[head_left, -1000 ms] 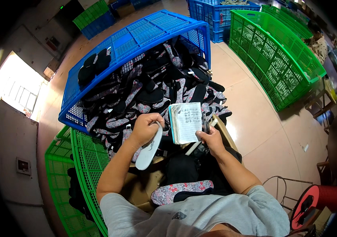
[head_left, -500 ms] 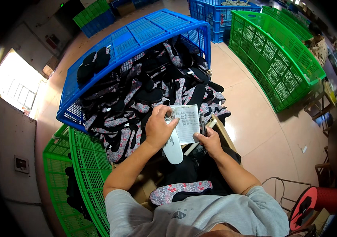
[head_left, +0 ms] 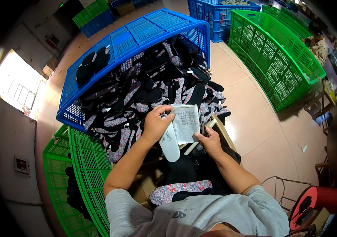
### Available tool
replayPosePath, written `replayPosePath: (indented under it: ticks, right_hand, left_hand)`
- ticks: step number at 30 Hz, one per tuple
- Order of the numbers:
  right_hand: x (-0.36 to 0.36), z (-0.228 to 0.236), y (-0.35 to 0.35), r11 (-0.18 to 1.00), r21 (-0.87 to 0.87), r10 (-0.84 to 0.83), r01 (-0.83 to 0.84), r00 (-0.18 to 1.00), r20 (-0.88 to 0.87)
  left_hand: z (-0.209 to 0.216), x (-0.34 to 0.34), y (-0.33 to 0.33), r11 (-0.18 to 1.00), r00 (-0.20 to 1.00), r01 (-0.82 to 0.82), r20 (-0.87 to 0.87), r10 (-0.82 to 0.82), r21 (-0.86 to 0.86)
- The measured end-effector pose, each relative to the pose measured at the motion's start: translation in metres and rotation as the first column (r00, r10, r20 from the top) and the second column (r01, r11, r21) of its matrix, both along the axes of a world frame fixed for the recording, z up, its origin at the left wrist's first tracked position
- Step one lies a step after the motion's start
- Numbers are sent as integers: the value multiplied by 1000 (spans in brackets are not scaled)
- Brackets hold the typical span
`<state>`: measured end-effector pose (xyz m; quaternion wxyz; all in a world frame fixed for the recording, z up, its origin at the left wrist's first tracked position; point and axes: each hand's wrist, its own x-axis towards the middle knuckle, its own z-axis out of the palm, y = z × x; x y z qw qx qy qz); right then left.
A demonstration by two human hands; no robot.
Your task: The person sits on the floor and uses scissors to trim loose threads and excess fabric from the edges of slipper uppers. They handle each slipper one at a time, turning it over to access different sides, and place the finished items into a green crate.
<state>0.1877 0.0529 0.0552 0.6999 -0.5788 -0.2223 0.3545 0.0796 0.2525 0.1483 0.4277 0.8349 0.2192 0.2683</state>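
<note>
My left hand [head_left: 155, 125] is closed on a white insole-shaped piece [head_left: 170, 147] with handwriting on it, which hangs toe-down. Beside it, a small lined notepad [head_left: 188, 125] with handwritten lines is gripped by my right hand [head_left: 211, 143], thumb on its lower right corner. A dark narrow object [head_left: 203, 124] sticks up by the right fingers; its kind is unclear. On my lap lies a floral-patterned sole-shaped piece [head_left: 182, 189] with black cloth. In front of me, many black and floral sole-shaped pieces [head_left: 131, 94] spill in a heap from a tipped blue crate [head_left: 127, 37].
Green crates [head_left: 87, 166] stand at my left, with dark pieces inside. Off to the right are a large green crate [head_left: 273, 59] and stacked blue crates [head_left: 218, 19]. A red spool [head_left: 314, 205] sits near my right elbow. A wooden frame [head_left: 224, 136] lies beyond my right hand.
My left hand has shifted slightly left with the white insole-shaped piece, which has turned so more of its handwriting shows. The notepad and right hand have hardly moved.
</note>
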Motion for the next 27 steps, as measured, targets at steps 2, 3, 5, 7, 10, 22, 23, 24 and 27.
replayPosePath:
  ticks: [2,3,5,7,10,22,23,24,27]
  right_hand:
    - [0,0,-1,1000,-3,10,-10,1000,-12]
    - [0,0,-1,1000,-6,12,-12,1000,-8]
    - [0,0,-1,1000,-12,16,-16,1000,-1]
    - [1,-2,0,1000,-9,19,-19,1000,2]
    - [1,-3,1,999,-10,35,-35,999,4]
    - [5,-6,1,1000,14,-8,8,999,-46]
    - [7,-9,2,999,36,-25,27,999,-48]
    - [9,-12,2,997,61,-46,47,999,-21]
    - [7,-2,4,983,163,-71,84,994,-82]
  left_hand:
    - [9,-1,1,906,996,-7,-83,-31,-423]
    - [12,-2,3,897,993,-5,-108,-47,-443]
    - [20,-2,6,876,984,-4,-157,-82,-482]
    - [29,0,5,885,971,15,-203,-124,-466]
    - [27,-1,7,917,963,61,-217,-158,-395]
    - [21,-4,9,969,938,32,-326,-114,-245]
    - [20,-4,10,974,937,48,-328,-121,-222]
    - [19,-5,10,978,935,65,-330,-129,-198]
    - [14,-7,8,980,932,58,-341,-123,-193]
